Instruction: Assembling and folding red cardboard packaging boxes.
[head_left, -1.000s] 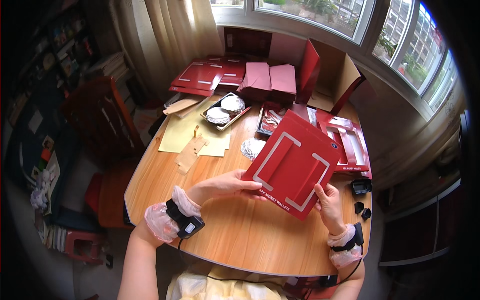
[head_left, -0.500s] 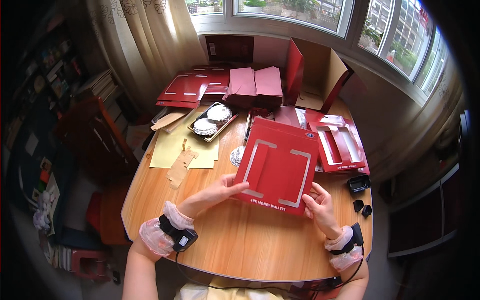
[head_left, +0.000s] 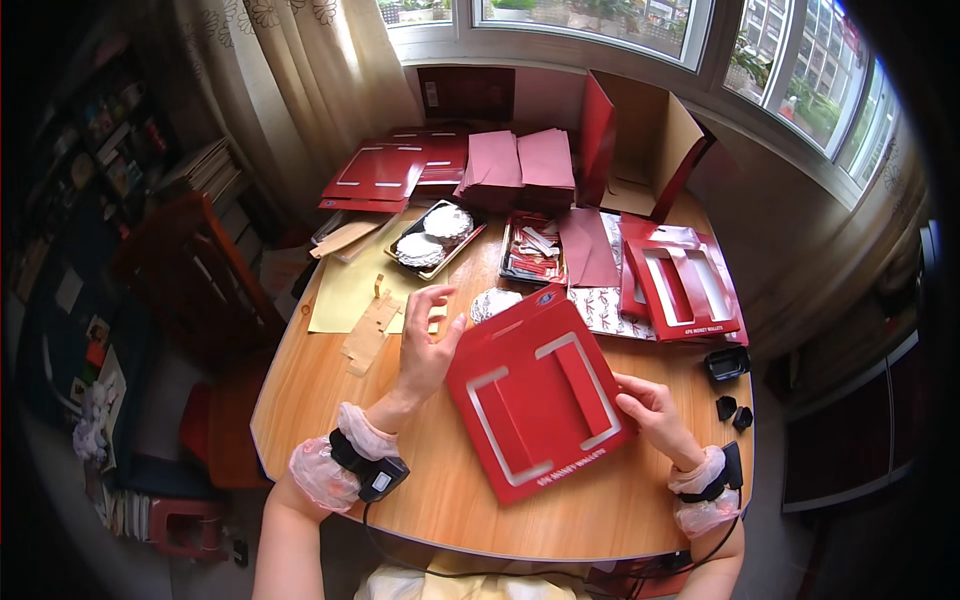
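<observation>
Home room doubling as a packing bench. Cues: round wooden table (head_left: 300, 420) under a bay window (head_left: 600, 20) with patterned curtains (head_left: 290, 70) far left, apartment blocks outside. Cluttered bookshelf (head_left: 110, 170) and a red chair (head_left: 190, 290) at left. Table is stacked with flat red gift boxes (head_left: 380, 172) and pink envelopes (head_left: 520, 165).

There is one view only, from a camera worn on the person's head. It looks steeply down and forward at a wooden table (head_left: 300, 420), which fills the middle of the frame. The forearms enter from the lower edge, quite near the lens. A window (head_left: 600, 20) runs along the top. Straight edges bend toward the dark rim.
</observation>
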